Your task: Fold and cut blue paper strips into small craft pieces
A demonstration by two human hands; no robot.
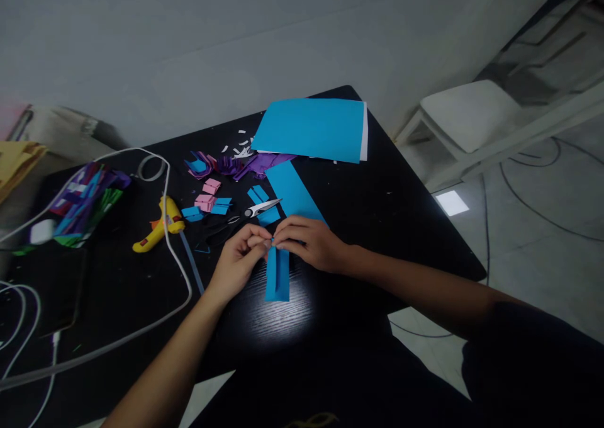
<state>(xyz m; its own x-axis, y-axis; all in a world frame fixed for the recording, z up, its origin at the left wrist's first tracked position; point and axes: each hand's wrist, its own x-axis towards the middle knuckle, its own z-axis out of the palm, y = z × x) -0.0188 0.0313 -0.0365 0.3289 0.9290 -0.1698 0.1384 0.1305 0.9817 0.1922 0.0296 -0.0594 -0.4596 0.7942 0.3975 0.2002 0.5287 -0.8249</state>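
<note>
The person in front of me has 1 folded blue strip (277, 280) pinched at its far end, the left hand (240, 256) and right hand (309, 242) nearly meeting there. The rest extends toward the person, over the black bench (377, 214). Scissors (258, 209) lie just beyond the left hand.

The widest open room is the bare black tabletop (387, 208) to the right of the right hand (309, 242), bounded nearer the body by that forearm; a smaller gap lies between the forearms, around the folded blue strip (278, 277). Past the left hand (240, 258), scissors (261, 209) and folded pink pieces (206, 202) crowd the way; farther left, a white cable (189, 283) crosses the yellow glue gun (153, 240) and curves toward the near left, barring a low sweep; straight beyond the hands, a flat blue sheet (311, 129) covers the far end.
</note>
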